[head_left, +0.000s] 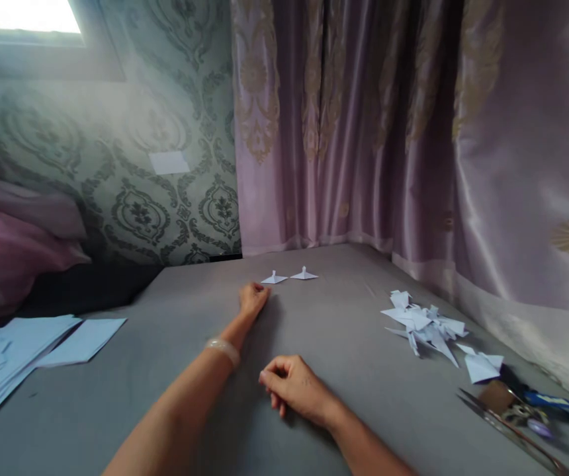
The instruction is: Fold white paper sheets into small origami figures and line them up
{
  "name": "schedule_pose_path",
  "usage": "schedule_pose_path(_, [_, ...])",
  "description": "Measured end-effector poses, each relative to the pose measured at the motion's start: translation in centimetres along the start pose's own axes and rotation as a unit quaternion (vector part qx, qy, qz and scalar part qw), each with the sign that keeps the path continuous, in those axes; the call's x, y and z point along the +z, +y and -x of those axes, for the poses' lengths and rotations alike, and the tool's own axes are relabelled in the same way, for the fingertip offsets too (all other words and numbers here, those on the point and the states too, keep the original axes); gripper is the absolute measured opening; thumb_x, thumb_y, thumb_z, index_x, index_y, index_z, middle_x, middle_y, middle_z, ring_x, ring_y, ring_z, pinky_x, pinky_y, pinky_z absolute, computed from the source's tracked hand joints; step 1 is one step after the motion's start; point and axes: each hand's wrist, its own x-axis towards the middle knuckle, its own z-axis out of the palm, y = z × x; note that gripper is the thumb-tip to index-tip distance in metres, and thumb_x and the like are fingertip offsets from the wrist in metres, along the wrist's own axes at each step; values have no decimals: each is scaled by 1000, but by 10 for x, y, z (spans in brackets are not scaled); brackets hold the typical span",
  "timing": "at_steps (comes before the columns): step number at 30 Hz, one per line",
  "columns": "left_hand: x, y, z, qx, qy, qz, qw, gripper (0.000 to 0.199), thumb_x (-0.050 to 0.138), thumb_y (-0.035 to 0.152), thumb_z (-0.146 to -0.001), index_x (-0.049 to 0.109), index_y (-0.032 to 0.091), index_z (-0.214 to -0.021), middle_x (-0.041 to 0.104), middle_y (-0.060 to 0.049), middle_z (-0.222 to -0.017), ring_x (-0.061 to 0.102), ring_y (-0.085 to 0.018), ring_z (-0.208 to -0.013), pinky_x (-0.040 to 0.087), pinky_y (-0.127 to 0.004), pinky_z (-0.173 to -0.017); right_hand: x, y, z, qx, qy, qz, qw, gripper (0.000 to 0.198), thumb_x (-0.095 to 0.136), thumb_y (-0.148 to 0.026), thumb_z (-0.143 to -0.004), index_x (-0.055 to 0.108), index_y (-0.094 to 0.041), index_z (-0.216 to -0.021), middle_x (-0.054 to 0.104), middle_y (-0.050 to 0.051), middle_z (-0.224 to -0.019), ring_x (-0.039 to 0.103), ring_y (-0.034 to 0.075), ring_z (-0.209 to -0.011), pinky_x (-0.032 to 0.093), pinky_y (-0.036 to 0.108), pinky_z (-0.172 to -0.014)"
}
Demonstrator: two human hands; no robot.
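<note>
Head view: the left hand [253, 299] reaches forward over a gray surface [349, 330], its fingers drawn together beside the nearer wing tip of the left paper bird [273, 278]; whether they pinch that tip or merely lie next to it cannot be told. The bird lies just beyond these fingertips and to their right, its wings spread roughly crosswise to the view, so that the long axis runs left to right while the forearm, with a pale bracelet [225, 350], slants in from the near side. The right paper bird [304, 274], similarly aligned, sits beside the first, farther from the hand. The right hand [289, 385] is well nearer the wearer, fingers curled in and thumb tip against the forefinger, with nothing visible between; the left is thus the closer hand to both birds. Beyond the birds, the far edge of the surface meets a pink curtain [284, 218]. A broad stretch of gray separates the hands from a pile of folded paper [426, 324] at right, and another separates the left forearm from paper sheets [16, 350] at left.
</note>
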Motion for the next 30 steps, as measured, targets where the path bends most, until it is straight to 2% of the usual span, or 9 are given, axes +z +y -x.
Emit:
schedule_pose_path(6, [-87, -78, 52, 54, -130, 45, 989, 36, 59, 49, -67, 69, 15, -77, 65, -2, -67, 58, -18, -66, 41, -25, -59, 1, -1, 5, -24, 5, 21, 999, 24, 57, -38, -80, 56, -15, -75, 53, -5, -51, 44, 5, -37, 35, 17, -39])
schedule_pose_path(11, [-145, -138, 98, 50, -119, 44, 991, 45, 52, 58, -67, 68, 17, -79, 65, -2, -70, 58, -19, -69, 41, -26, -62, 4, -10, 12, -35, 35, 36, 998, 24, 58, -39, -78, 57, -15, -75, 52, -6, -50, 43, 5, -38, 34, 18, -39])
schedule_pose_path(15, [-164, -153, 119, 35, -104, 36, 993, 39, 48, 52, -72, 66, 19, -80, 66, -2, -70, 59, -20, -70, 42, -26, -63, 10, -19, 16, -25, 58, 63, 996, 24, 57, -38, -79, 56, -15, -74, 51, -6, -50, 40, 5, -38, 33, 18, -41])
schedule_pose_path(18, [-167, -148, 124, 64, -91, -2, 994, 31, 46, 40, -76, 67, 18, -80, 69, -3, -76, 62, -20, -76, 46, -27, -68, 14, -22, 17, -21, 58, 102, 993, 25, 55, -39, -80, 55, -15, -73, 51, -6, -50, 41, 5, -38, 33, 18, -42])
schedule_pose_path(21, [-165, -142, 121, 44, -85, -5, 995, 20, 52, 29, -75, 67, 18, -77, 70, -4, -78, 63, -20, -78, 46, -27, -71, 17, -25, 13, 0, 64, 174, 983, 26, 52, -41, -81, 57, -15, -76, 51, -5, -50, 42, 7, -39, 34, 20, -41])
schedule_pose_path(23, [-162, -141, 117, 28, -74, -10, 997, 16, 55, 24, -74, 69, 16, -78, 71, -6, -78, 64, -21, -79, 46, -27, -71, 22, -29, 6, -2, 80, 256, 963, 31, 47, -43, -82, 61, -15, -80, 53, -3, -52, 46, 10, -42, 36, 22, -42])
schedule_pose_path(26, [-160, -143, 113, 20, -60, -12, 998, 13, 59, 20, -74, 70, 16, -79, 71, -7, -81, 64, -20, -80, 46, -27, -74, 36, -33, -11, -130, 114, 403, 899, 34, 45, -39, -83, 69, -16, -86, 66, 8, -84, 63, 18, -75, 49, 30, -71])
schedule_pose_path(28, [-161, -144, 113, 25, -56, -7, 998, 13, 60, 19, -75, 71, 17, -81, 71, -6, -81, 64, -19, -80, 46, -26, -74, 51, -32, -24, -188, 125, 468, 854, 36, 45, -37, -84, 69, -17, -102, 63, 11, -110, 61, 22, -100, 44, 35, -90])
schedule_pose_path(30, [-164, -148, 113, 30, -56, -2, 998, 13, 61, 19, -75, 72, 17, -82, 72, -5, -80, 65, -18, -78, 47, -25, -72, 68, -27, -34, -196, 123, 516, 824, 41, 46, -38, -85, 63, -20, -118, 56, 11, -127, 53, 24, -117, 38, 40, -100])
